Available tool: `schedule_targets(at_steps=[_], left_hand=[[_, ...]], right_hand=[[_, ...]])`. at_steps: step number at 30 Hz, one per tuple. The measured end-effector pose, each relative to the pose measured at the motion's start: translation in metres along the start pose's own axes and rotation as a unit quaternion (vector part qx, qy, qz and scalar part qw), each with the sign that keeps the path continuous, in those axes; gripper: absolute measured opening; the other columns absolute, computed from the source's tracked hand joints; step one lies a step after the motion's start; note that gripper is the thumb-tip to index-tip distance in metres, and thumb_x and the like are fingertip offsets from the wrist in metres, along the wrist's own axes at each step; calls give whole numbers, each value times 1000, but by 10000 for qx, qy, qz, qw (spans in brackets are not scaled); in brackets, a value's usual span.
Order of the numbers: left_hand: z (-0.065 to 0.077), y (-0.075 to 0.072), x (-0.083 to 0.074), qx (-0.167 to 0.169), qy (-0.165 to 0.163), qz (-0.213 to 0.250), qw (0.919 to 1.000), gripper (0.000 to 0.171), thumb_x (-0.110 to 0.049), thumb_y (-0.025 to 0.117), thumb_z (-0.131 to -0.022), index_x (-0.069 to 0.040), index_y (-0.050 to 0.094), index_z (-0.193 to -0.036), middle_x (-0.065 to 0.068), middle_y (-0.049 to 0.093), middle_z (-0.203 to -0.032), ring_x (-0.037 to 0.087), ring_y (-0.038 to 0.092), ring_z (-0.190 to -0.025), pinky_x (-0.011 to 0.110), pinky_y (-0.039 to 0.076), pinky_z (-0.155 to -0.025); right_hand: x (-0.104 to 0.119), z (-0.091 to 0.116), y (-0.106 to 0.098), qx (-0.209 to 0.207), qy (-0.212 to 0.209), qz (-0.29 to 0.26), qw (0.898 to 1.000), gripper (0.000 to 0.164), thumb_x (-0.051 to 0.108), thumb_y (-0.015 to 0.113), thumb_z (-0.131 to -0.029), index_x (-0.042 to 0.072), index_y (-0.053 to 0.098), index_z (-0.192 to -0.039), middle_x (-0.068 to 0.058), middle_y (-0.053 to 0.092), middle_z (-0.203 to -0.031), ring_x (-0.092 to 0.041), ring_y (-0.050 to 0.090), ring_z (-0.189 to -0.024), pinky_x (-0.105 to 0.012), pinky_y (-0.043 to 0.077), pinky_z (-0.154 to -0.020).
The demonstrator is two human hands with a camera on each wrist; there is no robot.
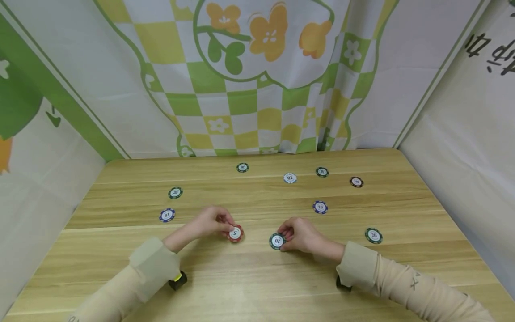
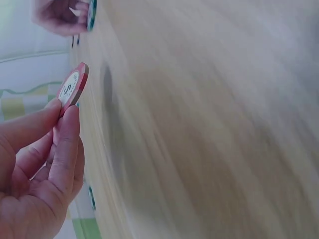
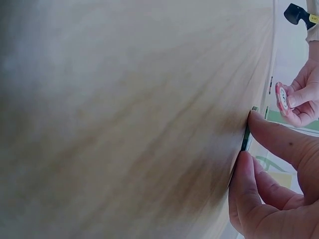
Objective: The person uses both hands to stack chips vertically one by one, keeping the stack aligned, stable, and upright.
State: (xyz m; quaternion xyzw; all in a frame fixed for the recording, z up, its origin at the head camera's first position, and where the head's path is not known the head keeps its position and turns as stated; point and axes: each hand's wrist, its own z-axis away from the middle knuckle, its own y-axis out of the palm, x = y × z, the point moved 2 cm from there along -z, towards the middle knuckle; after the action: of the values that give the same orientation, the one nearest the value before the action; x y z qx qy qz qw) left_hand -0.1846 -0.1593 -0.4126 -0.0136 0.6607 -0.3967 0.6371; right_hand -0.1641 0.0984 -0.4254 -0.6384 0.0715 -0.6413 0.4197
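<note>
The left hand (image 1: 211,222) pinches the red chip (image 1: 237,234) in a narrow grip, above the middle of the table (image 1: 241,286). Just to its right, the right hand (image 1: 304,237) grips the green chip (image 1: 275,241) by the rim, fingers little apart; whether this chip touches the table, I cannot surely tell. Both chips look light, stiff, perhaps slightly slippery, hardly fragile; the rim seems best to hold.

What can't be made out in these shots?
- Head: part of the red chip, covered by the left hand.
- Left wrist: the rest of the right hand, cut off by the top edge.
- Right wrist: face of the held green chip, seen edge-on.
- Head: fine print on the 100 chip, too small.
</note>
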Motion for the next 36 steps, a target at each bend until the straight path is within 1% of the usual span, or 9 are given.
schedule_targets(at_steps=[5, 8, 15, 19, 23, 27, 30, 34, 36], left_hand=[[-4, 10, -6, 103, -396, 431, 9982, 11, 0, 66, -79, 9, 62, -84, 7, 63, -73, 9, 57, -59, 29, 53, -57], [-7, 16, -10, 100, -615, 591, 9963, 12, 0, 65, -80, 10, 62, -85, 7, 62, -73, 8, 57, -58, 29, 54, -59], [-16, 30, -16, 51, -877, 904, 9920, 13, 1, 64, -80, 11, 61, -88, 8, 62, -74, 7, 57, -58, 27, 53, -61], [-22, 39, -19, 17, -933, 1033, 9903, 13, 2, 64, -79, 12, 61, -88, 7, 61, -73, 7, 56, -57, 25, 53, -59], [-26, 46, -21, 15, -937, 1084, 9897, 12, 3, 64, -79, 12, 61, -87, 7, 61, -72, 7, 57, -57, 25, 53, -59], [-29, 52, -23, 51, -859, 1098, 9902, 12, 3, 65, -79, 11, 61, -87, 8, 62, -73, 8, 57, -57, 26, 53, -59], [-31, 57, -25, 50, -821, 1201, 9893, 13, 4, 65, -78, 12, 61, -87, 8, 62, -72, 9, 58, -57, 27, 53, -59], [-32, 63, -27, -75, -876, 1381, 9865, 12, 6, 65, -77, 14, 61, -86, 6, 61, -68, 8, 57, -55, 25, 53, -57], [-32, 65, -27, -186, -937, 1375, 9859, 12, 7, 65, -77, 14, 61, -85, 5, 60, -67, 8, 57, -54, 25, 53, -57]], right_hand=[[0, 0, 0, -9, 9, -16, 10000, 34, -1, 80, -61, 0, 64, -91, -2, 58, -78, -11, 53, -70, -20, 47, -62], [0, -1, 0, -17, 35, 8, 10000, 34, 0, 80, -61, 0, 65, -91, -1, 58, -78, -11, 53, -70, -20, 47, -62], [0, 1, 0, 5, 49, -14, 10000, 34, 1, 80, -61, 1, 65, -91, -1, 58, -77, -12, 54, -71, -20, 47, -62], [1, 1, 0, 22, 88, -44, 9999, 34, 1, 80, -62, 1, 65, -92, -1, 58, -78, -12, 53, -71, -21, 47, -63], [0, 0, 0, -19, 119, -64, 9999, 35, 1, 80, -61, 1, 65, -92, -1, 59, -78, -11, 54, -71, -21, 48, -63], [1, -1, 0, -16, 116, -86, 9999, 34, 0, 80, -62, 0, 65, -92, -2, 59, -78, -12, 54, -71, -21, 48, -63], [1, -1, 0, -23, 72, -48, 10000, 34, 0, 80, -61, 0, 65, -92, -2, 59, -78, -12, 55, -71, -20, 48, -63], [1, 0, -1, -43, 17, -32, 10000, 34, 0, 80, -61, 0, 65, -92, -2, 59, -77, -12, 55, -71, -20, 47, -62], [1, 0, 0, -43, 2, -58, 10000, 34, -1, 80, -61, -1, 65, -91, -2, 59, -77, -12, 55, -71, -20, 48, -62]])
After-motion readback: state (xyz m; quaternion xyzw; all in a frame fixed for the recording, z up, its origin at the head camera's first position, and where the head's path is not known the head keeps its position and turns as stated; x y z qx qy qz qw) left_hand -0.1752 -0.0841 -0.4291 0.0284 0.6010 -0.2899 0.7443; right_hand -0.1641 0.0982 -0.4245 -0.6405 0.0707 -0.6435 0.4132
